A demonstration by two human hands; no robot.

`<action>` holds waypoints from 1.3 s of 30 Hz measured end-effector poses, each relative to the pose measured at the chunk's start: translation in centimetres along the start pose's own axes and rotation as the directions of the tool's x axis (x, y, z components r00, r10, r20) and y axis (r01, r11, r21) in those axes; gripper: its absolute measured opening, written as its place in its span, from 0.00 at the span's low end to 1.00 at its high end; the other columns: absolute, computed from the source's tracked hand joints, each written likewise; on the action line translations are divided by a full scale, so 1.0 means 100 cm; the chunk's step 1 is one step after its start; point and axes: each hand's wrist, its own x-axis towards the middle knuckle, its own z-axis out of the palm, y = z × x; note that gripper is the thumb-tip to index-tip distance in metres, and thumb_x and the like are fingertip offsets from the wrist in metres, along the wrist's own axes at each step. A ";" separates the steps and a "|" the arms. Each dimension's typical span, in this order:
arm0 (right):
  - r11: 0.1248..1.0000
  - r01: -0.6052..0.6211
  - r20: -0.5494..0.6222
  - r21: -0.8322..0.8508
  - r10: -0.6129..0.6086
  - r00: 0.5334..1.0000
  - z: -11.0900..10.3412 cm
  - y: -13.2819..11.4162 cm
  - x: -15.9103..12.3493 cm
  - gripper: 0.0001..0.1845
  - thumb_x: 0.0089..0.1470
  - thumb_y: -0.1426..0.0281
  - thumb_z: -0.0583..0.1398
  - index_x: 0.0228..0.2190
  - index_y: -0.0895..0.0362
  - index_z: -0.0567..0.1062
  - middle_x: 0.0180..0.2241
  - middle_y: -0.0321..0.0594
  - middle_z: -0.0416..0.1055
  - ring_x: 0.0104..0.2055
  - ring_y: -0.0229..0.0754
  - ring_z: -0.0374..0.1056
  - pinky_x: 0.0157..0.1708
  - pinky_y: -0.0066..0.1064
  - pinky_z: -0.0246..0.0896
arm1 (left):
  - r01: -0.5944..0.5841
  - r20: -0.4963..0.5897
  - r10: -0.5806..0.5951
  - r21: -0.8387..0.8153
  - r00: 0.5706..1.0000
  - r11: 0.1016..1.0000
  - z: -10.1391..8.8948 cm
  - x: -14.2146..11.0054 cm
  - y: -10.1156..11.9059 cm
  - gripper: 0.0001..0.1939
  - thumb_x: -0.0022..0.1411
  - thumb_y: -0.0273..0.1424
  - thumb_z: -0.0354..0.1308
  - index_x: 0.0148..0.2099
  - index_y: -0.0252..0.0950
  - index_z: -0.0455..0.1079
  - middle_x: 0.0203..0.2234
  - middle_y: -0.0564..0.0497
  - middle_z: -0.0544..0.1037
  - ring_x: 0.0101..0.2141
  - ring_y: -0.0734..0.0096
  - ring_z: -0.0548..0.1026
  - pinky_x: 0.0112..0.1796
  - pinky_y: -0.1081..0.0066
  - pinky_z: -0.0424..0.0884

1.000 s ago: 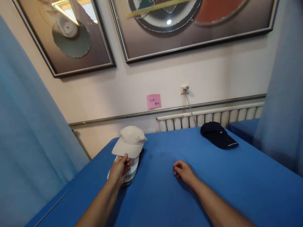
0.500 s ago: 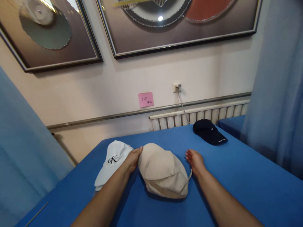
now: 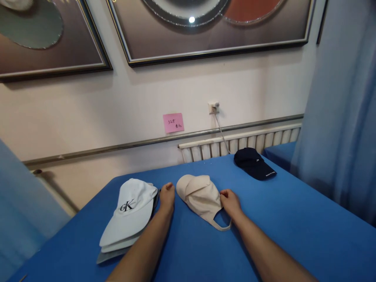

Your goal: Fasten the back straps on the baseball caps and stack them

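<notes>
A beige baseball cap (image 3: 202,196) lies on the blue-covered table, its brim to the left and its back strap hanging toward me on the right. My right hand (image 3: 231,203) pinches the cap's right edge above the strap. To the left of the brim, my left hand (image 3: 167,196) is curled closed with nothing visible in it, a small gap from the cap. Beside that hand sits a stack of caps, topped by a white cap (image 3: 129,211) with black letters; grey and pale brims show beneath.
A black cap (image 3: 254,163) rests at the table's far right. The blue table (image 3: 282,231) reaches back toward a radiator (image 3: 235,143) and a wall with a pink note (image 3: 173,122). Blue curtains (image 3: 337,117) hang on both sides. A cord runs down from the socket (image 3: 213,108).
The beige cap has turned over and flattened, so its strap opening now faces me. My left hand has come off it; my right hand has closed on its edge. The view has shifted.
</notes>
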 end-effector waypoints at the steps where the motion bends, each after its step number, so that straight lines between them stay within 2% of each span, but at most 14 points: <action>1: 1.000 0.013 0.011 -0.017 -0.012 1.000 0.001 -0.001 -0.002 0.10 0.44 0.69 0.57 0.30 0.55 0.76 0.33 0.43 0.78 0.37 0.48 0.73 0.40 0.35 0.64 | -0.006 -0.006 0.006 0.012 1.000 1.000 -0.004 -0.015 -0.005 0.10 0.51 0.29 0.60 0.39 0.34 0.72 0.37 0.44 0.80 0.43 0.58 0.76 0.47 0.61 0.69; 3: 0.999 0.041 0.042 -0.032 -0.040 0.998 0.003 -0.002 -0.006 0.10 0.45 0.68 0.57 0.31 0.55 0.76 0.33 0.43 0.78 0.38 0.48 0.73 0.40 0.35 0.63 | -0.027 0.021 0.026 0.035 0.999 0.999 -0.011 -0.049 -0.014 0.10 0.51 0.28 0.59 0.39 0.35 0.73 0.39 0.45 0.80 0.42 0.59 0.77 0.48 0.61 0.69; 5: 0.997 0.073 0.086 -0.022 -0.071 0.994 0.007 -0.004 -0.012 0.10 0.45 0.68 0.57 0.31 0.54 0.76 0.33 0.42 0.78 0.38 0.47 0.73 0.40 0.35 0.64 | -0.153 0.200 0.129 0.110 0.971 0.982 -0.017 -0.083 -0.019 0.11 0.54 0.29 0.56 0.40 0.36 0.73 0.38 0.46 0.80 0.41 0.59 0.77 0.47 0.61 0.70; 9: 0.990 0.139 0.190 0.035 -0.143 0.971 0.012 -0.011 -0.029 0.10 0.47 0.70 0.55 0.30 0.55 0.75 0.31 0.40 0.78 0.35 0.45 0.73 0.37 0.32 0.65 | -0.424 0.524 0.286 0.163 0.802 0.891 -0.023 -0.131 -0.015 0.15 0.56 0.26 0.54 0.46 0.37 0.73 0.44 0.45 0.78 0.48 0.60 0.74 0.53 0.59 0.66; 14: 0.956 0.186 0.367 0.228 -0.262 0.893 0.016 -0.018 -0.052 0.08 0.46 0.68 0.58 0.29 0.57 0.75 0.29 0.40 0.78 0.33 0.44 0.73 0.35 0.32 0.67 | -0.632 0.776 0.292 0.171 0.559 0.756 -0.031 -0.142 0.001 0.28 0.53 0.25 0.58 0.58 0.42 0.67 0.58 0.45 0.68 0.58 0.57 0.63 0.60 0.56 0.55; 17: 0.951 0.153 0.420 0.267 -0.258 0.870 0.017 -0.023 -0.061 0.08 0.45 0.66 0.61 0.30 0.57 0.76 0.29 0.40 0.77 0.32 0.44 0.72 0.36 0.33 0.67 | -0.650 0.830 0.228 0.198 0.509 0.733 -0.039 -0.134 0.008 0.31 0.52 0.26 0.60 0.59 0.44 0.65 0.60 0.46 0.65 0.59 0.54 0.62 0.59 0.55 0.57; 20: 0.941 0.127 0.459 0.315 -0.268 0.847 0.014 -0.029 -0.066 0.09 0.46 0.66 0.62 0.31 0.57 0.76 0.30 0.40 0.77 0.32 0.43 0.72 0.35 0.33 0.67 | -0.630 0.838 0.213 0.186 0.503 0.754 -0.044 -0.128 0.007 0.29 0.52 0.29 0.63 0.57 0.44 0.66 0.59 0.45 0.65 0.57 0.53 0.64 0.57 0.56 0.59; 22: 0.934 0.095 0.515 0.344 -0.272 0.813 0.011 -0.034 -0.070 0.12 0.47 0.66 0.62 0.35 0.57 0.77 0.31 0.40 0.77 0.31 0.42 0.71 0.33 0.32 0.67 | -0.619 0.831 0.236 0.155 0.503 0.770 -0.043 -0.126 0.003 0.35 0.49 0.32 0.66 0.60 0.43 0.63 0.58 0.43 0.66 0.57 0.51 0.64 0.57 0.56 0.59; 25: 0.934 0.027 0.611 0.356 -0.254 0.750 0.008 -0.040 -0.079 0.20 0.49 0.64 0.63 0.45 0.56 0.75 0.30 0.39 0.77 0.30 0.42 0.72 0.32 0.32 0.67 | -0.604 0.791 0.281 0.135 0.543 0.785 -0.039 -0.124 -0.005 0.44 0.45 0.33 0.69 0.64 0.41 0.56 0.56 0.42 0.67 0.55 0.50 0.65 0.55 0.57 0.60; 28: 0.925 -0.001 0.653 0.379 -0.267 0.709 0.008 -0.042 -0.086 0.25 0.50 0.62 0.64 0.50 0.55 0.72 0.34 0.41 0.78 0.35 0.45 0.74 0.38 0.35 0.68 | -0.592 0.734 0.296 0.175 0.611 0.786 -0.035 -0.120 -0.010 0.31 0.51 0.30 0.63 0.58 0.39 0.62 0.49 0.43 0.72 0.49 0.55 0.69 0.51 0.60 0.63; 30: 0.919 0.036 0.627 0.392 -0.295 0.721 0.010 -0.041 -0.087 0.24 0.50 0.62 0.64 0.49 0.54 0.73 0.40 0.44 0.78 0.42 0.48 0.74 0.45 0.39 0.67 | -0.587 0.708 0.298 0.201 0.641 0.785 -0.034 -0.117 -0.011 0.23 0.53 0.26 0.59 0.53 0.38 0.66 0.45 0.45 0.74 0.46 0.58 0.70 0.48 0.62 0.64; 33: 0.919 0.119 0.544 0.376 -0.323 0.775 0.013 -0.038 -0.084 0.20 0.51 0.62 0.64 0.46 0.55 0.76 0.46 0.46 0.76 0.49 0.50 0.71 0.53 0.43 0.62 | -0.567 0.679 0.304 0.200 0.668 0.799 -0.034 -0.115 -0.010 0.18 0.52 0.23 0.56 0.47 0.37 0.69 0.40 0.47 0.75 0.42 0.61 0.71 0.44 0.65 0.65; 35: 0.922 0.147 0.505 0.358 -0.324 0.800 0.013 -0.034 -0.081 0.19 0.52 0.62 0.63 0.46 0.55 0.77 0.47 0.47 0.76 0.50 0.50 0.71 0.54 0.43 0.61 | -0.528 0.636 0.305 0.190 0.708 0.828 -0.034 -0.114 -0.009 0.14 0.52 0.23 0.54 0.43 0.37 0.71 0.37 0.48 0.76 0.39 0.63 0.72 0.42 0.67 0.65; 39: 0.938 0.220 0.431 0.267 -0.321 0.843 0.014 -0.028 -0.078 0.22 0.51 0.66 0.62 0.49 0.54 0.74 0.48 0.45 0.75 0.48 0.49 0.71 0.48 0.41 0.66 | -0.355 0.501 0.251 0.122 0.828 0.927 -0.031 -0.108 -0.009 0.11 0.54 0.25 0.53 0.40 0.35 0.73 0.33 0.50 0.78 0.34 0.67 0.73 0.36 0.71 0.67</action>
